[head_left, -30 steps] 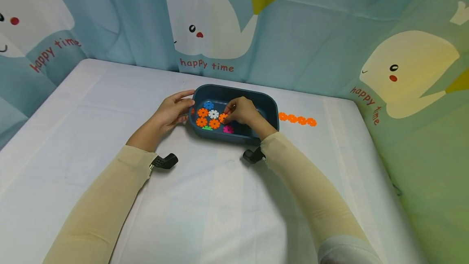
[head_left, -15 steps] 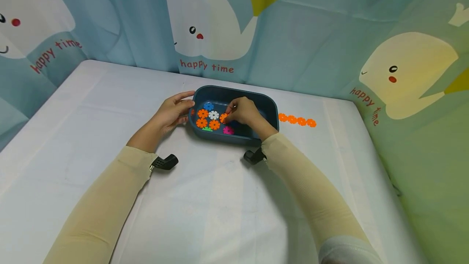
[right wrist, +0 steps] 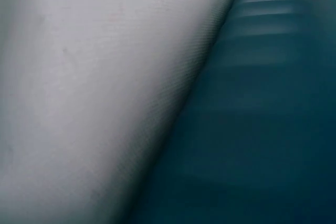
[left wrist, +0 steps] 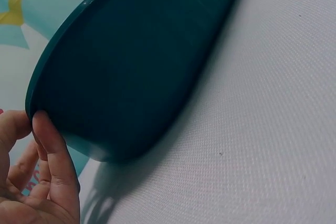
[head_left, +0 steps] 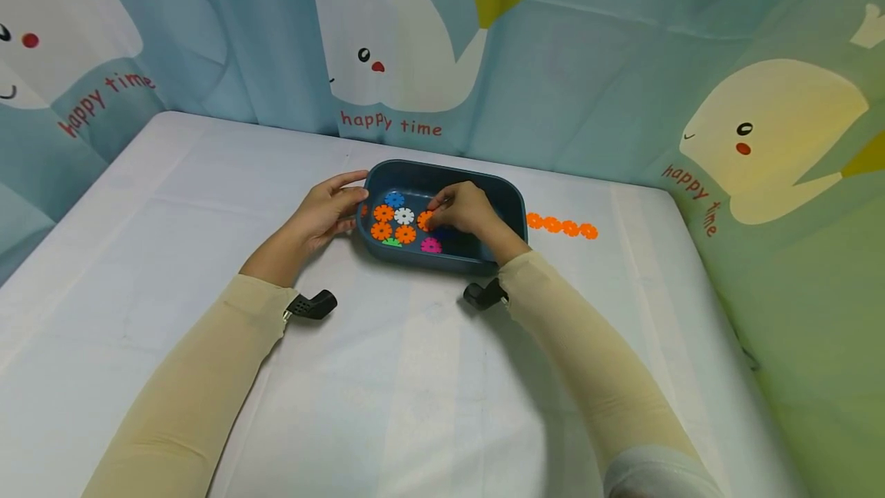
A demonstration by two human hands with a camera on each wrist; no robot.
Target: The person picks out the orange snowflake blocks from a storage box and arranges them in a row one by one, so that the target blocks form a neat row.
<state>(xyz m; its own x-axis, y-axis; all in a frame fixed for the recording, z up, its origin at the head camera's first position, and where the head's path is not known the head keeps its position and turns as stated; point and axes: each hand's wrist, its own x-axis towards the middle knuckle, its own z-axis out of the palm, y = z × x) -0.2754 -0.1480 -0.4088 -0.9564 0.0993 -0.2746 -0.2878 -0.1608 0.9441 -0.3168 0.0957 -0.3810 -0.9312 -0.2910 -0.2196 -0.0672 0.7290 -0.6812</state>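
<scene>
A dark blue-green plastic tub (head_left: 449,258) holds flat, notched interlocking discs. My left hand (head_left: 328,210) grips its left end; the left wrist view has thumb and fingers at the rim of the tub (left wrist: 131,66). Reaching inside, my right hand (head_left: 469,208) pinches an orange disc (head_left: 425,220) between thumb and fingers. Left of it lie a white disc (head_left: 404,216), a blue disc (head_left: 395,199), a green disc (head_left: 392,241) and several orange discs (head_left: 381,231). A pink disc (head_left: 432,245) is near the front wall. The right wrist view shows mostly the tub's outer side (right wrist: 262,119).
Several orange discs (head_left: 552,224) form a row on the white-covered table (head_left: 387,375), just right of the tub. A whale-print curtain (head_left: 588,83) hangs along the back and both sides. A black wrist camera (head_left: 313,305) juts from the left sleeve.
My right hand has shifted slightly to the right inside the tub, bringing the orange disc along, away from the white one. The left hand stays at the tub's end.
</scene>
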